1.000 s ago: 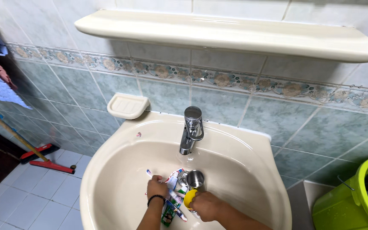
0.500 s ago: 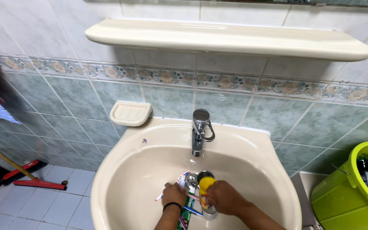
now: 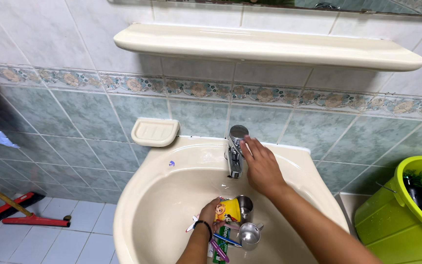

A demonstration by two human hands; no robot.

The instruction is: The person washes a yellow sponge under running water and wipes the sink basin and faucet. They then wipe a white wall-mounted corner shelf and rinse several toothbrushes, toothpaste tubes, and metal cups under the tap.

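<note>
R hand (image 3: 262, 166) on chrome tap (image 3: 235, 151).

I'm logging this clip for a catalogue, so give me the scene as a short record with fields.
Place: cream sink on a tiled wall
Left hand: in the basin, grip on a yellow cup
Right hand: on the chrome tap
In basin: two steel cups, toothbrushes
Nearby: empty soap dish, wall shelf, green bucket

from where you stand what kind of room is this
Most likely a home bathroom. A cream wash basin with a chrome tap hangs on a tiled wall, with a soap dish and a shelf above it.
</note>
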